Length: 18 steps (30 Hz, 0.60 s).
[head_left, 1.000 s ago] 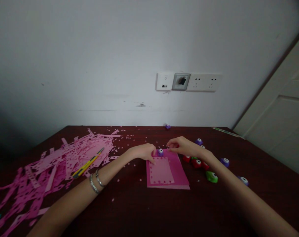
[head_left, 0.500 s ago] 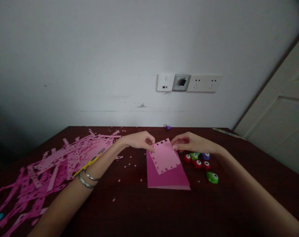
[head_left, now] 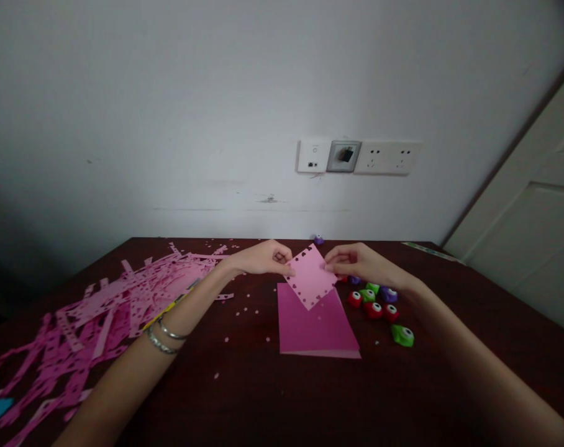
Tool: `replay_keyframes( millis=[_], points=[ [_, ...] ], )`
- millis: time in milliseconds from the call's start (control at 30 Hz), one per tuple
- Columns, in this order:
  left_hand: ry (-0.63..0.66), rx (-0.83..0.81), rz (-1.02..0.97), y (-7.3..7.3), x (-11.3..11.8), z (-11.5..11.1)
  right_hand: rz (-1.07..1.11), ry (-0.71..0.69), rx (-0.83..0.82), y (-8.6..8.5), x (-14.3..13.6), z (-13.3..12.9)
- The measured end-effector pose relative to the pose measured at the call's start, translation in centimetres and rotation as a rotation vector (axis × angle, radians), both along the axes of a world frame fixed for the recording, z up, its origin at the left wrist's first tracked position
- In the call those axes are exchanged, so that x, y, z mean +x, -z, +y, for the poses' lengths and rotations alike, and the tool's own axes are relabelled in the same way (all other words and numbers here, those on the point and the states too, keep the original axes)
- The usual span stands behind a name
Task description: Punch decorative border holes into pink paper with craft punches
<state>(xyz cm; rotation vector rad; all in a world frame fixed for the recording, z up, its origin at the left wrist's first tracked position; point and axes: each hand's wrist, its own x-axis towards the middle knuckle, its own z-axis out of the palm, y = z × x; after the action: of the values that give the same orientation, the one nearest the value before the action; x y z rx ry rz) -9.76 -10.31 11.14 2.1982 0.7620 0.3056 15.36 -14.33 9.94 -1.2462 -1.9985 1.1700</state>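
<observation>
Between my two hands is a small pale pink sheet of paper [head_left: 312, 277], turned corner-down, with little shapes punched along its edges. My left hand [head_left: 267, 257] pinches its left corner with the thumb in front. On the opposite corner, my right hand [head_left: 351, 262] is closed in the same way. Below the sheet, a folded magenta paper card [head_left: 315, 332] lies on the table, its upper part partly covered. Just right of the card sit several small craft punches [head_left: 373, 309] in red, green and purple, each with an eye-like button.
A large heap of punched pink paper strips [head_left: 109, 310] covers the left side of the dark table [head_left: 282, 397]. Beside my left forearm lies a yellow pencil-like tool [head_left: 170, 304]. One purple punch [head_left: 318, 239] stands by the wall, and a ruler-like strip [head_left: 433, 251] lies far right.
Both hands have lifted the pale pink sheet slightly up and away from the card. The sheet has turned to a diamond shape, showing more of the magenta card.
</observation>
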Motion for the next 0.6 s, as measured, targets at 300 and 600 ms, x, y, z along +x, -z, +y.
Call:
replay_keyframes(
  millis=[300,600],
  points=[
    [0.132,-0.213,0.081,0.3,-0.8,0.8,-0.051,-0.045,0.037,0.0,-0.2,-0.1],
    [-0.011,-0.202,0.165,3.7,1.2,1.0,-0.256,-0.238,-0.016,2.3,-0.7,0.4]
  ],
)
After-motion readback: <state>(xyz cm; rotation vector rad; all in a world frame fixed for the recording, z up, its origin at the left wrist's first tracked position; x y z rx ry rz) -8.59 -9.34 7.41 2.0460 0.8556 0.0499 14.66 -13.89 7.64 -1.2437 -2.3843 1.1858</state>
